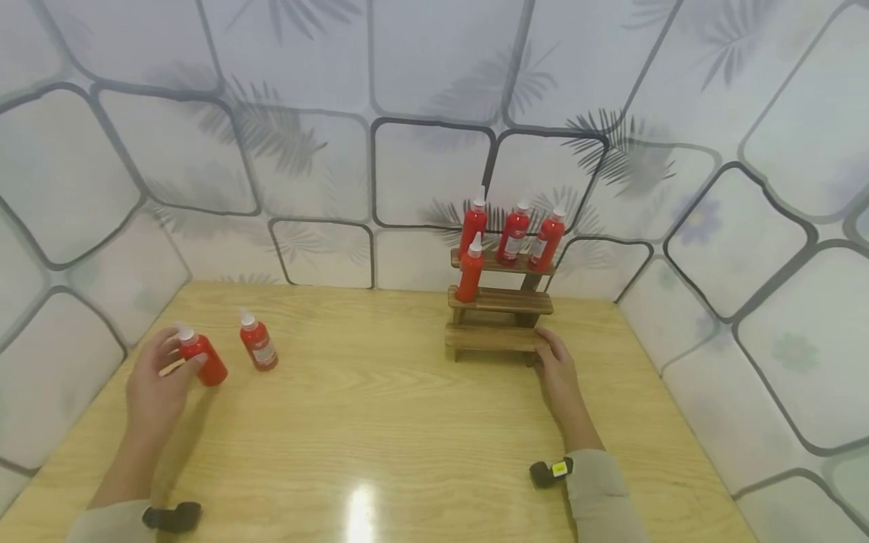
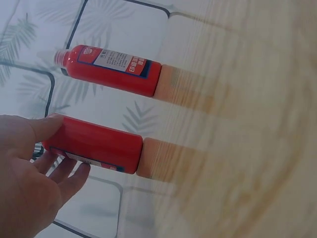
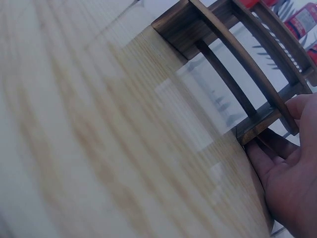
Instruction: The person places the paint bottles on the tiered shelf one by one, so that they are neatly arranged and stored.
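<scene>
Bottle [image 1: 212, 369] at lower left is pinched near its top by the left hand [image 1: 155, 383], apparently for balance; right hand [image 1: 558, 368] grips the stand [image 1: 492, 338] right of centre, likely to steady it.

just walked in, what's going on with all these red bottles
A person's left hand grips a red bottle that stands on the table, with a second bottle upright beside it. The right hand holds the right end of a three-step wooden stand. Three bottles stand on its top step, and another bottle on the left of its middle step.
</scene>
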A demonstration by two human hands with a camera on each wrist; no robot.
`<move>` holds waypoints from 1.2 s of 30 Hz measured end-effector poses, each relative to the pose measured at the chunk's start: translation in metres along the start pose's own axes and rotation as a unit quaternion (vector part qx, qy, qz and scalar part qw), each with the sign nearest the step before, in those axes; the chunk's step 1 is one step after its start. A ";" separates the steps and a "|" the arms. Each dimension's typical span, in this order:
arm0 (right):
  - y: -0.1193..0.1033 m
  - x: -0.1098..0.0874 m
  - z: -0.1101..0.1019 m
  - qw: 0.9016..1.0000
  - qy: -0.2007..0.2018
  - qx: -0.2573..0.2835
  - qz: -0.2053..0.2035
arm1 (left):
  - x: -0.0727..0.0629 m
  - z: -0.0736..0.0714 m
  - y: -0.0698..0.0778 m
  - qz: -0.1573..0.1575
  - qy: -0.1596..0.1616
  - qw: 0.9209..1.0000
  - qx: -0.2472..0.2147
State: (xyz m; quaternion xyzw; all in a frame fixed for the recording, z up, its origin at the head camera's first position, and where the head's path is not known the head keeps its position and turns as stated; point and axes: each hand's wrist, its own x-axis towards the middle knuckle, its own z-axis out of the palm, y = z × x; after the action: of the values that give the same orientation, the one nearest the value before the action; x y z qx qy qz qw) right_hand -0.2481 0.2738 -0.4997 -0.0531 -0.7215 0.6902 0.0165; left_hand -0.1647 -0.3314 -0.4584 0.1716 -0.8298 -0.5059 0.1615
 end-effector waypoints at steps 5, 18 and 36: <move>0.000 0.001 -0.001 1.000 -0.004 0.014 0.009 | 0.001 -0.003 0.004 0.001 0.026 0.999 -0.034; 0.006 0.001 -0.005 1.000 -0.005 -0.015 -0.012 | -0.030 0.004 0.050 0.055 0.035 0.989 -0.132; 0.001 -0.001 -0.001 1.000 -0.007 0.001 -0.014 | -0.059 0.084 0.100 0.160 -0.113 0.970 -0.145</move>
State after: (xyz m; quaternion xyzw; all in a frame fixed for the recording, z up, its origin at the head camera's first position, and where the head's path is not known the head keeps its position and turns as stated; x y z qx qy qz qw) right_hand -0.2470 0.2749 -0.5005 -0.0381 -0.7217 0.6908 0.0209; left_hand -0.1609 -0.1961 -0.4108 -0.0471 -0.7770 -0.6046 0.1689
